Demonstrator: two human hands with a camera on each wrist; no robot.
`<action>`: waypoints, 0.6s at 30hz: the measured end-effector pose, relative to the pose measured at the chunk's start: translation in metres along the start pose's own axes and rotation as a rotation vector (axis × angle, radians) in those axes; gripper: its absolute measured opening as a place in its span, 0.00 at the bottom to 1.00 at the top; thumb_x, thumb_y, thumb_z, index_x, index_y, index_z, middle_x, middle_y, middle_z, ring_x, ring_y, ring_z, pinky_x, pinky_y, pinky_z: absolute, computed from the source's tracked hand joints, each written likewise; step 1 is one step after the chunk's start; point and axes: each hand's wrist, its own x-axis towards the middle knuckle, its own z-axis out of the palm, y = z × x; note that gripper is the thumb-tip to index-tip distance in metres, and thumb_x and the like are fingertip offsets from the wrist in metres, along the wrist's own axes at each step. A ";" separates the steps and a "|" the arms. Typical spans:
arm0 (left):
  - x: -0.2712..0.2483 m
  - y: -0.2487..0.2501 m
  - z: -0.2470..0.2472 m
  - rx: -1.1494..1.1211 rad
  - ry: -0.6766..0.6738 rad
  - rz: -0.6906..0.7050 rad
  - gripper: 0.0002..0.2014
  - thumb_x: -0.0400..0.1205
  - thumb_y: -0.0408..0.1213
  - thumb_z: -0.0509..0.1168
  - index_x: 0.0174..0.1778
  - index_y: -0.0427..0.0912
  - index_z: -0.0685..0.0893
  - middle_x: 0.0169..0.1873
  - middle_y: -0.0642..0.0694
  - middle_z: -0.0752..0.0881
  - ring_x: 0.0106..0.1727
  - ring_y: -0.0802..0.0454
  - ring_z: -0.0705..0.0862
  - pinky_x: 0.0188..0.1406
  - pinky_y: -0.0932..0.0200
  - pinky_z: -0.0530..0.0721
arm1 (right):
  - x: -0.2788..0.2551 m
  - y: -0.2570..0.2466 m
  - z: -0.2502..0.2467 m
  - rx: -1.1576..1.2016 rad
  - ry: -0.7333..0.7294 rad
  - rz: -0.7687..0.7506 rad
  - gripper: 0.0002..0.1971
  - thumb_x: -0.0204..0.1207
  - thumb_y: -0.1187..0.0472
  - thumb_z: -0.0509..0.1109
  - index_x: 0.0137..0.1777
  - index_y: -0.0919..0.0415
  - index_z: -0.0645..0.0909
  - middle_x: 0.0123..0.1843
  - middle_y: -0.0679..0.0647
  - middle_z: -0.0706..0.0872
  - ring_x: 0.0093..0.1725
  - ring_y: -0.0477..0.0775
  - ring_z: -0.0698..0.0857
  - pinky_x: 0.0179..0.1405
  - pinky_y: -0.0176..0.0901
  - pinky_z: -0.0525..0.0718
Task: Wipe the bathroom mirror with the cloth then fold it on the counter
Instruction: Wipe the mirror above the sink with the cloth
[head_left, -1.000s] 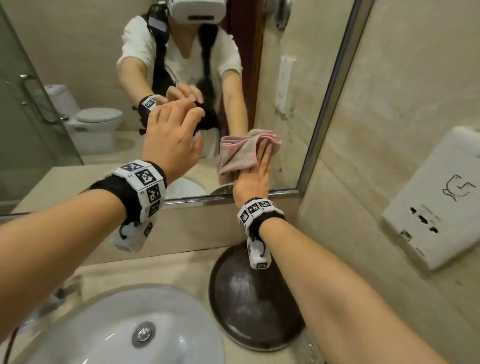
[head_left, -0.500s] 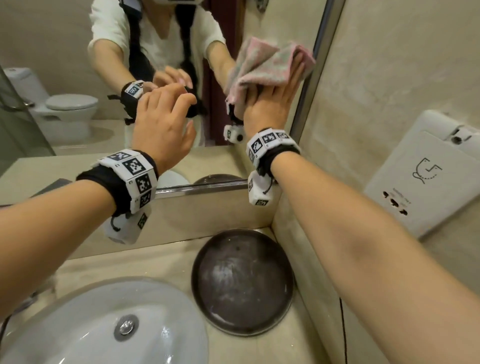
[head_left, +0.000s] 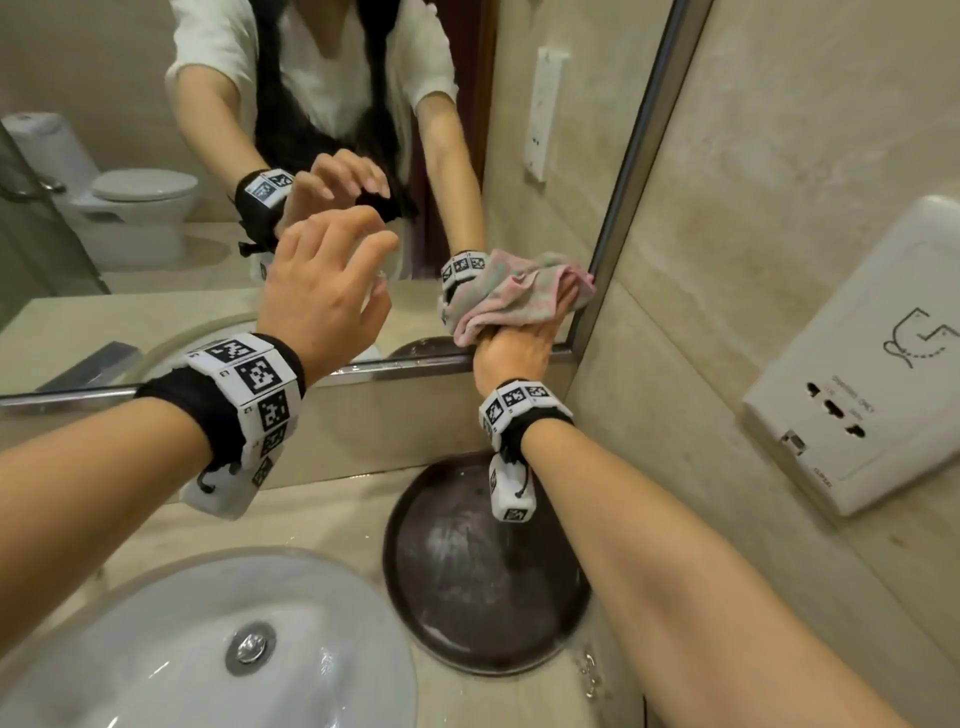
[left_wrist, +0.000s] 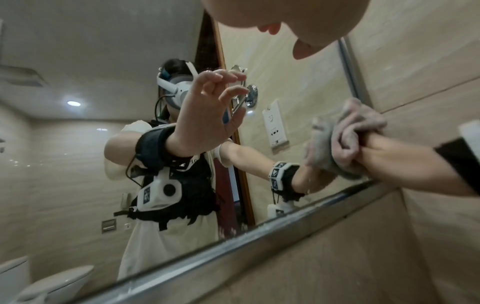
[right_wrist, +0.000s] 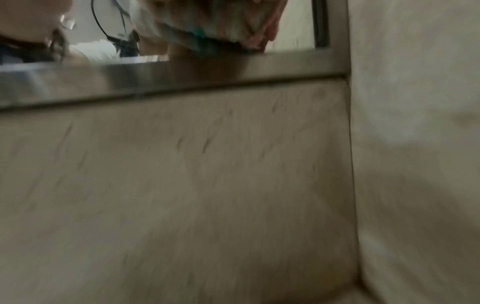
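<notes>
The right hand (head_left: 514, 348) presses the crumpled pink-and-green cloth (head_left: 511, 296) flat against the metal-framed bathroom mirror (head_left: 156, 78), low in the glass's right corner where the bottom rail meets the side rail. Its fingers lie spread over the fabric, pushing more than clutching, so this grip is open on the cloth. The left hand (head_left: 324, 288) hangs in front of the glass with fingers loosely bent, holding nothing.

The main risk, as I judge it, is the loose bunching. A pressed wad can slide out from under straight fingers on a hard stroke and drop, either into the white ceramic basin (head_left: 208, 649) or onto the round dark brown tray (head_left: 467, 587) directly below the wrist. The beige stone worktop (head_left: 322, 519) looks wet near the tray, so a fallen cloth would soak before folding. The frame corner may also snag a hanging edge, and the tight angle could leave a smeared strip along the rail.

To the right, the white wall socket plate (head_left: 857, 364) sits close by; a wide swing with damp fabric could reach it. The right wrist view is blurred and adds little.
</notes>
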 end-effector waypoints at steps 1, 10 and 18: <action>0.005 0.000 -0.003 0.003 0.014 0.003 0.14 0.74 0.33 0.64 0.56 0.37 0.78 0.56 0.36 0.82 0.57 0.42 0.72 0.54 0.47 0.69 | 0.012 -0.009 -0.015 0.012 0.072 -0.039 0.41 0.79 0.43 0.52 0.81 0.71 0.42 0.82 0.74 0.45 0.82 0.71 0.44 0.82 0.60 0.46; 0.071 -0.012 -0.036 -0.003 0.111 -0.081 0.14 0.74 0.35 0.63 0.56 0.39 0.80 0.57 0.36 0.81 0.57 0.40 0.72 0.56 0.44 0.69 | 0.153 -0.113 -0.167 -0.172 0.502 -0.384 0.39 0.79 0.41 0.45 0.80 0.72 0.57 0.80 0.73 0.55 0.81 0.73 0.53 0.82 0.61 0.46; 0.081 -0.014 -0.037 0.011 0.144 -0.153 0.14 0.76 0.37 0.63 0.57 0.41 0.79 0.59 0.36 0.80 0.59 0.38 0.75 0.58 0.42 0.70 | 0.123 -0.090 -0.126 0.020 0.548 -0.309 0.36 0.82 0.42 0.42 0.79 0.72 0.57 0.77 0.79 0.61 0.78 0.77 0.58 0.80 0.65 0.55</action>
